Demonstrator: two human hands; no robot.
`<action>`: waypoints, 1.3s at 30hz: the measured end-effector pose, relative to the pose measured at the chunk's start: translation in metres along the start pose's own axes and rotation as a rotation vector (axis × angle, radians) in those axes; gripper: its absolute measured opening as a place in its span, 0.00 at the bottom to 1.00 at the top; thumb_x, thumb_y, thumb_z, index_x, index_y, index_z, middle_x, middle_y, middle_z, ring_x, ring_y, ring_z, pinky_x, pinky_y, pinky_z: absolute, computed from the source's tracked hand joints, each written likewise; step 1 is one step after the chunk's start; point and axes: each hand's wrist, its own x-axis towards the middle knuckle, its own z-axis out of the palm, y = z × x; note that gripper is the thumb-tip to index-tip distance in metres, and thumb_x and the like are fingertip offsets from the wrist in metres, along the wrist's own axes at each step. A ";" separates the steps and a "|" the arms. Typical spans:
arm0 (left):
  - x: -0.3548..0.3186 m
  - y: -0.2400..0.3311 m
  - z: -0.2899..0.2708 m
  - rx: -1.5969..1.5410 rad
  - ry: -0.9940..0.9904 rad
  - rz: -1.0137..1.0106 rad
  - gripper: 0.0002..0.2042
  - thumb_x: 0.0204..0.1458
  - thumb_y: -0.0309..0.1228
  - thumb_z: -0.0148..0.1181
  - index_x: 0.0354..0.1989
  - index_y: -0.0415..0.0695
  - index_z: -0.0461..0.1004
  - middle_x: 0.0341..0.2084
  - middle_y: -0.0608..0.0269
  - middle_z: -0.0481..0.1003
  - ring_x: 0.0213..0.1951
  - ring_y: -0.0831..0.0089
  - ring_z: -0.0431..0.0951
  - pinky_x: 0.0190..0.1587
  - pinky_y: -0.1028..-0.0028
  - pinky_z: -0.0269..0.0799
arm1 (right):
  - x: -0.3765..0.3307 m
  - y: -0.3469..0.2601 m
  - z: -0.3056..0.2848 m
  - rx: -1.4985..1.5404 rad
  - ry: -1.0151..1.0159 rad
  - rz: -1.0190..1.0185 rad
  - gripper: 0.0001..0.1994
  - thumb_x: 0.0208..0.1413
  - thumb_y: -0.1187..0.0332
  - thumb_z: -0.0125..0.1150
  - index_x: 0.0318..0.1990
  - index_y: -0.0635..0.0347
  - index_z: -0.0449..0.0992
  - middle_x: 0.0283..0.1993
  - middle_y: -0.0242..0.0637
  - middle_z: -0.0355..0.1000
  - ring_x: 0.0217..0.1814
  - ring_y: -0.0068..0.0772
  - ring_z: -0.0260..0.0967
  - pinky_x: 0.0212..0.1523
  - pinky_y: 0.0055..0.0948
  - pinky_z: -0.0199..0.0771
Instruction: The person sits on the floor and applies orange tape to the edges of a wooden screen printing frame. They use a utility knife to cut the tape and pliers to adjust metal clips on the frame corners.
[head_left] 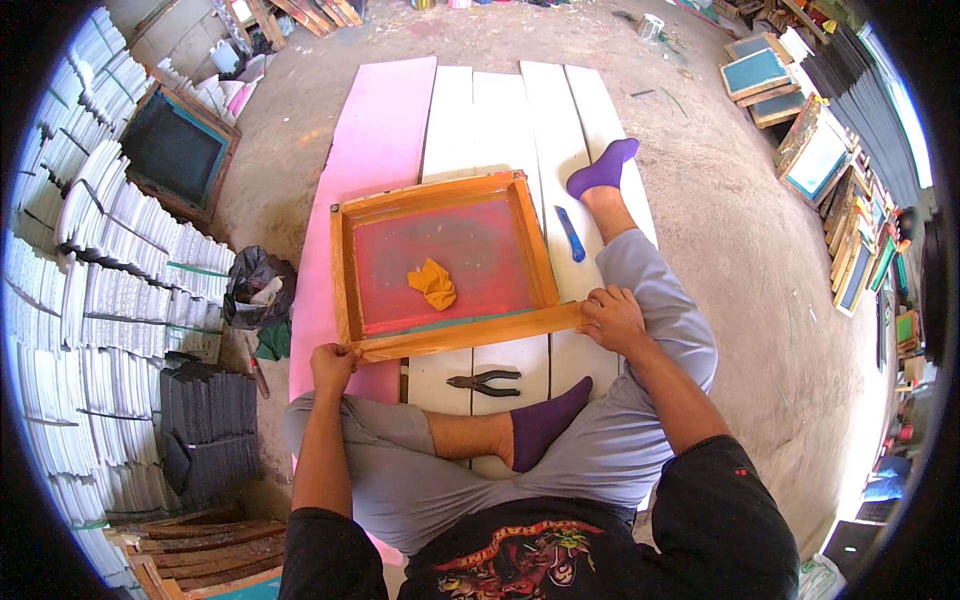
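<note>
A wooden screen-printing frame (345, 270) with red-stained mesh lies on the boards in front of me. On its mesh rests a crumpled orange cloth (436, 284). Along the near side runs a long, shiny orange-brown strip (470, 333) that looks like tape; its right end sticks out past the frame's corner. My left hand (334, 366) pinches the left end at the near left corner. At the other end, my right hand (612, 320) is closed on the strip, beside my right knee. Black-handled pliers (485, 382) lie between the frame and my left foot.
A blue-handled cutter (570, 235) lies right of the frame, near my outstretched right foot. White and pink boards (378, 120) form the surface under me. Stacked white sheets (120, 310) and a black bag (258, 285) line the left; more screen frames (755, 75) lean at the right.
</note>
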 end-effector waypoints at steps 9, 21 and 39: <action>-0.008 0.008 -0.004 -0.019 -0.052 0.001 0.11 0.48 0.29 0.74 0.28 0.31 0.83 0.17 0.57 0.79 0.18 0.74 0.78 0.22 0.72 0.73 | 0.003 0.000 -0.007 -0.028 0.002 0.050 0.19 0.45 0.52 0.74 0.43 0.47 0.79 0.47 0.30 0.74 0.54 0.39 0.69 0.57 0.44 0.65; -0.003 0.006 -0.003 -0.188 -0.036 -0.135 0.12 0.47 0.29 0.76 0.26 0.30 0.82 0.18 0.55 0.80 0.18 0.73 0.79 0.22 0.74 0.75 | 0.002 -0.002 -0.003 0.013 0.092 -0.029 0.19 0.40 0.57 0.77 0.41 0.47 0.82 0.48 0.31 0.73 0.54 0.39 0.68 0.54 0.43 0.64; -0.005 0.007 0.000 0.050 0.046 0.017 0.10 0.47 0.30 0.74 0.27 0.33 0.83 0.17 0.54 0.80 0.20 0.71 0.81 0.26 0.70 0.76 | 0.002 0.002 0.007 -0.035 0.082 -0.075 0.13 0.45 0.58 0.73 0.40 0.44 0.83 0.52 0.30 0.73 0.57 0.37 0.67 0.58 0.41 0.64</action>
